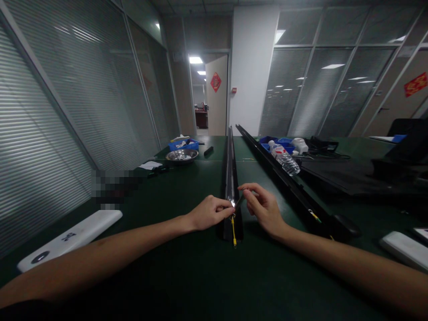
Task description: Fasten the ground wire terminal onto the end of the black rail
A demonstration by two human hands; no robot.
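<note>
A long black rail (230, 174) runs away from me down the middle of the green table. At its near end lies a yellow wire (234, 231) with a metal terminal. My left hand (211, 212) is closed, its thumb and fingertips pinched over the rail beside the wire's upper end; what they hold is too small to name. My right hand (262, 206) is on the rail's right side, thumb and forefinger pinched on a small, thin metal piece that slants down toward my left fingertips.
A second black rail (284, 178) lies to the right, beside a plastic bottle (283, 158) and blue bins (267, 141). At the back left are a metal bowl (182, 156) and a blue tray (183, 145). A white case (72, 238) lies near my left forearm.
</note>
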